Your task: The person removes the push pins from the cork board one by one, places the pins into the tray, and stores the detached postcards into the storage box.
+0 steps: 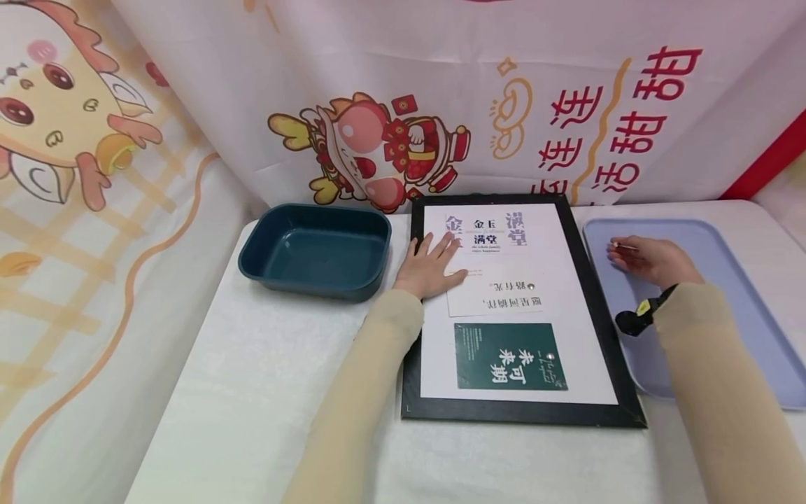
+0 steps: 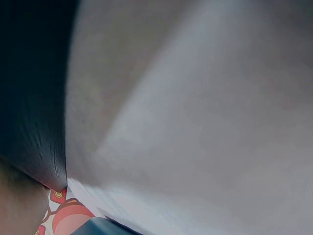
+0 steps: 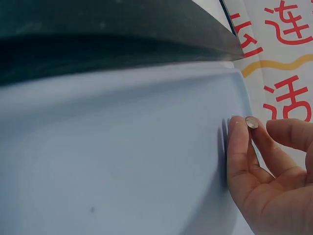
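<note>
My left hand (image 1: 429,267) rests with spread fingers on a white board with a black frame (image 1: 516,411). Its fingertips lie over the left side of a white card with purple and black characters (image 1: 485,227). Below that is a cream card (image 1: 497,301), then a dark green card (image 1: 504,374) with white characters; each of these two bears a small shiny round spot. Over the light blue tray (image 1: 667,227), my right hand (image 1: 655,259) holds a small silvery disc (image 3: 251,122) at its fingertips. The left wrist view shows mostly blurred white surface and the dark frame edge.
A dark teal bin (image 1: 315,280) stands left of the board, near the back edge of the white-covered table (image 1: 271,392). Printed cloth (image 1: 441,84) hangs directly behind. The tray lies close along the board's right edge. A black wrist strap (image 1: 636,318) hangs by the right sleeve.
</note>
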`<control>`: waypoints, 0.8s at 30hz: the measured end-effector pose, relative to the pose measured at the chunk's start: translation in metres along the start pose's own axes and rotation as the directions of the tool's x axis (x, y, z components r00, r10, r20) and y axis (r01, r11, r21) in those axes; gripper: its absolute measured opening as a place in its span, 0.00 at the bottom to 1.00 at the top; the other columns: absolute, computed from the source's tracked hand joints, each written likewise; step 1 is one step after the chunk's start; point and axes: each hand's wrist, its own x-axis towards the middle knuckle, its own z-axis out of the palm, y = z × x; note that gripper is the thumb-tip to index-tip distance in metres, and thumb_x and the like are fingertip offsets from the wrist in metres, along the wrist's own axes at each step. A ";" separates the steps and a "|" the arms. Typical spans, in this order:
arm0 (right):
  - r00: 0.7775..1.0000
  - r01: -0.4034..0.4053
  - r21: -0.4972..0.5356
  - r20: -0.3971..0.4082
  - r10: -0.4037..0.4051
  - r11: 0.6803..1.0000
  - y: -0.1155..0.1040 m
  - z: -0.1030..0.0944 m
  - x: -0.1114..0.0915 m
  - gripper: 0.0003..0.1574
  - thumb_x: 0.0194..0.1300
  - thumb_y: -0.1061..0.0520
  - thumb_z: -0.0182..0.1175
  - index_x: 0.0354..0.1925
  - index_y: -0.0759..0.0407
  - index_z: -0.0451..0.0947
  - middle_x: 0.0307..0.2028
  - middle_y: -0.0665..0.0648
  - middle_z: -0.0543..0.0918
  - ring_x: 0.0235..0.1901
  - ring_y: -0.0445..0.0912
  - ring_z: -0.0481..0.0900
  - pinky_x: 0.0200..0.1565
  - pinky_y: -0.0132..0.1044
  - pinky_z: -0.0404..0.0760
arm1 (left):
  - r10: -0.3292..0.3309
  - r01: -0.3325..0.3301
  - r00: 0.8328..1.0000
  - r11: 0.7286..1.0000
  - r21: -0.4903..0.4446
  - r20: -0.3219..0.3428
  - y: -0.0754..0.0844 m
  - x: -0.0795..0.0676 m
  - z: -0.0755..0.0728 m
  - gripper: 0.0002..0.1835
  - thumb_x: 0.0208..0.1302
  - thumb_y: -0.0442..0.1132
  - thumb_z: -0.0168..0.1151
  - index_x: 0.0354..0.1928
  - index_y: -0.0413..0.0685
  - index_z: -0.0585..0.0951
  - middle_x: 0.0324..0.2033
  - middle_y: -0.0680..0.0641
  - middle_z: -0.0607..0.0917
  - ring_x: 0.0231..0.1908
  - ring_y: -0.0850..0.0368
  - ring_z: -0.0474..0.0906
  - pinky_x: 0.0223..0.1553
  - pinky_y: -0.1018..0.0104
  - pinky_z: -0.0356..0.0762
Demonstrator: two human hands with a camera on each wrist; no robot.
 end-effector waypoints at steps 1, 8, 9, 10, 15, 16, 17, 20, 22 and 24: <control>1.000 -0.006 0.004 0.002 0.006 1.000 0.000 -0.001 0.000 0.26 0.71 0.58 0.48 0.19 0.59 0.83 0.22 0.52 0.84 0.27 0.40 0.83 0.36 0.29 0.84 | 0.000 0.000 1.000 1.000 0.000 0.001 0.000 0.000 0.000 0.40 0.68 0.69 0.32 0.76 0.64 0.39 0.76 0.58 0.38 0.77 0.49 0.32 0.75 0.46 0.30; 1.000 -0.003 -0.006 -0.011 0.003 1.000 0.000 -0.001 -0.001 0.26 0.71 0.57 0.47 0.19 0.58 0.82 0.22 0.52 0.84 0.27 0.39 0.83 0.37 0.28 0.84 | 0.001 -0.001 1.000 1.000 0.002 0.000 0.000 0.000 0.000 0.40 0.68 0.69 0.32 0.76 0.63 0.39 0.76 0.57 0.38 0.77 0.49 0.32 0.75 0.46 0.31; 1.000 0.000 -0.009 -0.019 0.000 1.000 0.000 -0.001 -0.002 0.26 0.71 0.56 0.48 0.19 0.58 0.82 0.22 0.52 0.84 0.27 0.39 0.83 0.37 0.28 0.84 | 0.001 -0.001 1.000 1.000 -0.001 0.001 0.000 -0.001 -0.001 0.40 0.68 0.69 0.32 0.76 0.63 0.39 0.76 0.57 0.38 0.77 0.49 0.32 0.75 0.46 0.31; 1.000 0.003 -0.013 -0.027 -0.003 1.000 0.000 0.000 -0.002 0.26 0.71 0.56 0.48 0.19 0.57 0.82 0.22 0.52 0.84 0.28 0.39 0.83 0.37 0.28 0.84 | 0.002 -0.002 1.000 1.000 -0.002 0.001 0.000 -0.001 -0.001 0.40 0.68 0.69 0.32 0.76 0.63 0.39 0.76 0.57 0.38 0.77 0.49 0.32 0.75 0.46 0.31; 0.999 -0.010 -0.007 -0.051 0.009 1.000 0.001 0.000 -0.002 0.25 0.71 0.54 0.49 0.19 0.56 0.82 0.23 0.52 0.83 0.28 0.40 0.83 0.39 0.29 0.84 | 0.006 -0.006 1.000 1.000 -0.011 0.007 0.000 -0.002 -0.003 0.40 0.68 0.69 0.32 0.76 0.63 0.39 0.76 0.57 0.38 0.77 0.49 0.31 0.75 0.46 0.30; 0.999 -0.015 -0.008 -0.052 0.014 1.000 0.001 0.000 -0.003 0.25 0.71 0.54 0.50 0.19 0.56 0.82 0.23 0.52 0.83 0.29 0.40 0.83 0.39 0.29 0.84 | 0.007 -0.007 1.000 1.000 -0.011 0.008 0.000 -0.002 -0.003 0.40 0.68 0.69 0.32 0.76 0.63 0.39 0.76 0.57 0.38 0.77 0.49 0.31 0.75 0.46 0.30; 0.998 -0.016 -0.011 -0.057 0.015 1.000 0.001 0.000 -0.003 0.25 0.71 0.54 0.50 0.19 0.56 0.82 0.23 0.52 0.83 0.29 0.39 0.83 0.39 0.29 0.84 | 0.008 -0.008 1.000 1.000 -0.010 0.008 0.000 -0.002 -0.003 0.40 0.68 0.69 0.32 0.76 0.63 0.39 0.76 0.57 0.38 0.77 0.49 0.32 0.75 0.46 0.30; 0.997 -0.010 -0.034 -0.071 0.008 0.999 0.001 0.002 -0.003 0.23 0.70 0.54 0.52 0.18 0.55 0.82 0.22 0.51 0.83 0.28 0.38 0.82 0.38 0.28 0.84 | 0.009 -0.009 1.000 1.000 -0.010 0.008 0.001 -0.003 -0.003 0.40 0.68 0.69 0.32 0.76 0.63 0.39 0.76 0.57 0.38 0.77 0.48 0.32 0.75 0.46 0.31; 0.996 0.011 -0.072 -0.083 -0.017 0.997 0.001 0.005 -0.002 0.23 0.69 0.54 0.53 0.18 0.53 0.81 0.22 0.50 0.83 0.27 0.37 0.82 0.36 0.27 0.83 | 0.008 -0.008 1.000 1.000 -0.011 0.008 0.001 -0.003 -0.003 0.40 0.68 0.69 0.32 0.76 0.63 0.39 0.76 0.57 0.38 0.77 0.49 0.32 0.75 0.46 0.31; 0.994 0.049 -0.117 -0.087 -0.059 0.992 0.001 0.009 0.000 0.21 0.69 0.53 0.54 0.19 0.51 0.80 0.22 0.48 0.82 0.27 0.36 0.81 0.35 0.25 0.82 | 0.007 -0.007 1.000 1.000 -0.012 0.008 0.000 -0.003 -0.002 0.40 0.68 0.69 0.32 0.76 0.63 0.38 0.76 0.57 0.38 0.77 0.49 0.32 0.75 0.46 0.30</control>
